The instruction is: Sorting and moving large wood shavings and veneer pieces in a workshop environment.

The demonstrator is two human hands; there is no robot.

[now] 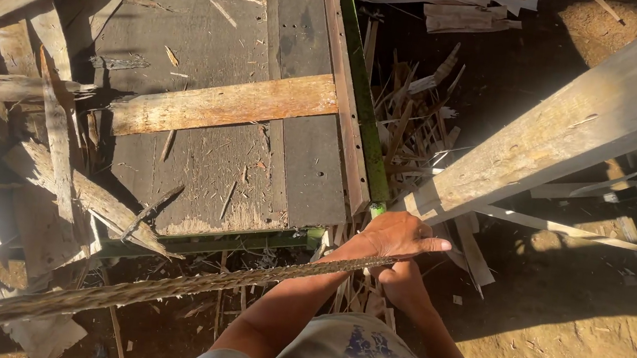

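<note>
Landmark: the green-edged worktop [216,141], grey boards dusted with chips and splinters; everything below is placed from its near right corner
Left hand [394,235]: right at that corner, palm down, fingers [423,245] stretched out flat towards the right; it lies over the near end of the long plank, pressing on it rather than wrapped round it
Right hand [404,284]: just beneath the left one, below the corner; it is mostly hidden, so how far its fingers are closed, and on what, I cannot tell
Long plank [569,122]: pale, weathered; its near end sits at the corner under the left hand, and it climbs away to the upper right, well clear of the worktop
Cross batten [224,104]: orange-brown strip lying across the worktop, up and left of the corner
Rope [157,290]: twisted, running from the lower left up to the hands
Offcuts [411,125]: thin slivers heaped just right of the worktop's green edge; sawdust ground [579,325] further right
</note>
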